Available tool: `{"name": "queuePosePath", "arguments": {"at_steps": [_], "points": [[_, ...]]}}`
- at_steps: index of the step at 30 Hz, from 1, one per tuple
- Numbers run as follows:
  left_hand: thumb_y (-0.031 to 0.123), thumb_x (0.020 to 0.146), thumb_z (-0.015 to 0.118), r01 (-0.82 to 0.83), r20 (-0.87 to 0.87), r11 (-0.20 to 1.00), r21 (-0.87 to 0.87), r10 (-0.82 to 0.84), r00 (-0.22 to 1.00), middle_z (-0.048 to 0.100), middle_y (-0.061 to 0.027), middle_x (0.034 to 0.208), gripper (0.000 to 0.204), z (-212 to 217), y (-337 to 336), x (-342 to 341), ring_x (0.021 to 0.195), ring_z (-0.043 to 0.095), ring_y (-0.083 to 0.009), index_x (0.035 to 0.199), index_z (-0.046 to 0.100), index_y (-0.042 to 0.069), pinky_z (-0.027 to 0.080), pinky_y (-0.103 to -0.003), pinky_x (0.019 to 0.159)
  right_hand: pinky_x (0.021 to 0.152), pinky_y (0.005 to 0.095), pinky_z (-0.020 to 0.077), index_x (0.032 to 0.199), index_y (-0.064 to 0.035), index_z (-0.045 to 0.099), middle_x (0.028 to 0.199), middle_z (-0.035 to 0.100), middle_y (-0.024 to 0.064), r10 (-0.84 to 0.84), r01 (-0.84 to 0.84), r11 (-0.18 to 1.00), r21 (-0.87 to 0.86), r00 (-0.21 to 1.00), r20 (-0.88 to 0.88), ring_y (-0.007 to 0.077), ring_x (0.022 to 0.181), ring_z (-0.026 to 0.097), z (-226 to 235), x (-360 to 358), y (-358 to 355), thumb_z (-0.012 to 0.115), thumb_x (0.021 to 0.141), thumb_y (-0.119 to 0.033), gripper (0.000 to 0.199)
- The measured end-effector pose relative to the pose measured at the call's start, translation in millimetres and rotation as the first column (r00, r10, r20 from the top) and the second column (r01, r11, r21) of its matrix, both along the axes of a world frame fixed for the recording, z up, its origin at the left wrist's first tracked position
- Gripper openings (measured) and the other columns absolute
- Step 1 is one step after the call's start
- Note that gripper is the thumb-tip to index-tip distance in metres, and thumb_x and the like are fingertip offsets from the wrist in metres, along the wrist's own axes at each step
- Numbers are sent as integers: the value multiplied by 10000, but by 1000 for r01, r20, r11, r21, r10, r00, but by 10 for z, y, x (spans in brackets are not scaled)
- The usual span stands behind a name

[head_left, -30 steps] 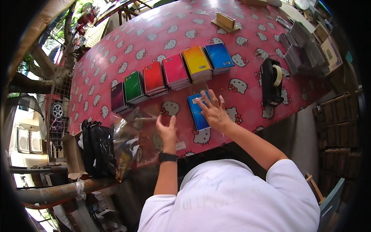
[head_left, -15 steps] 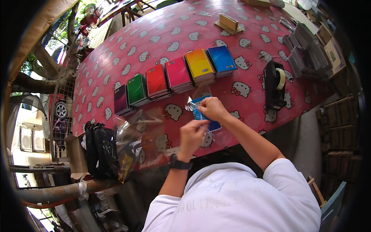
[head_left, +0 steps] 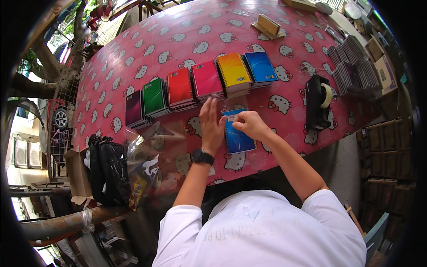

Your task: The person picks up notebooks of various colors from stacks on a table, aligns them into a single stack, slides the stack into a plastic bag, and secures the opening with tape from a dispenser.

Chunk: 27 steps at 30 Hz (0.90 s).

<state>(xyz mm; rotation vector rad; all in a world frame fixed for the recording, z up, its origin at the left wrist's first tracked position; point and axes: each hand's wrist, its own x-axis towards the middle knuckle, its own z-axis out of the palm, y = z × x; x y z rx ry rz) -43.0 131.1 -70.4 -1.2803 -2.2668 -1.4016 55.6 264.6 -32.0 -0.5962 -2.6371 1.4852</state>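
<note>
A blue spiral notebook [head_left: 240, 141] lies on the pink table in front of me, with a small white label near its top and shiny clear plastic around it. My right hand [head_left: 251, 125] is over its upper right part, fingers curled closed; what they pinch, if anything, is hidden. Left of the notebook, my left hand [head_left: 211, 123] is held with fingers stretched out and nothing in it. Beyond the hands runs a row of notebook stacks: dark purple [head_left: 134, 109], green [head_left: 154, 96], red [head_left: 180, 88], pink [head_left: 207, 79], yellow [head_left: 233, 71] and blue [head_left: 260, 66].
A black tape dispenser [head_left: 315, 104] stands at the right, with grey stacked bundles [head_left: 349, 71] behind it. Clear plastic bags [head_left: 149, 153] and a black bag [head_left: 109, 169] are at the left edge. A small wooden stand [head_left: 268, 27] sits at the far side.
My left hand has moved up and away from the notebook, its fingers straightening. My right hand has shifted slightly right, and more of the blue notebook now shows.
</note>
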Motion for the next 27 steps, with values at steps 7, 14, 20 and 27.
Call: {"name": "queuePosePath", "arguments": {"at_steps": [7, 14, 20, 27], "points": [[121, 900, 514, 426, 178, 905, -9, -418, 891, 539, -216, 1225, 171, 23, -672, 717, 1203, 475, -337, 906, 621, -12, 338, -430, 1015, 645, 331, 489, 820, 51, 639, 715, 642, 155, 2, 2, 990, -140, 1000, 27, 215, 683, 634, 32, -12, 45, 651, 787, -176, 230], [160, 897, 543, 170, 23, 955, -243, -170, 985, 469, -173, 1318, 389, -13, -433, 223, 1284, 373, -329, 1261, 494, 33, 301, -417, 1063, 765, 351, 482, 925, -16, 664, 971, 675, 112, 239, -236, 971, 36, 959, -155, 261, 924, 626, -97, 99, 184, 702, 766, -185, 235], [229, 906, 477, 301, 135, 918, -259, -274, 952, 111, -142, 1523, 664, -193, -395, 124, 1407, 94, -332, 1461, 149, 68, 123, -442, 1134, 1047, 552, 194, 1401, -187, 386, 1499, 281, 35, 255, -266, 742, 615, 961, 108, 300, 1408, 119, 18, 430, 119, 777, 643, -446, 892], [246, 918, 449, 475, 328, 871, -125, -416, 848, 38, -123, 1543, 658, -271, -264, 174, 1416, 15, -352, 1477, 130, 112, 52, -478, 1134, 1022, 709, 35, 1447, -288, 282, 1549, 85, -11, 169, -234, 856, 461, 970, 177, 375, 1410, -22, -226, 404, 29, 783, 507, -606, 1111]]}}
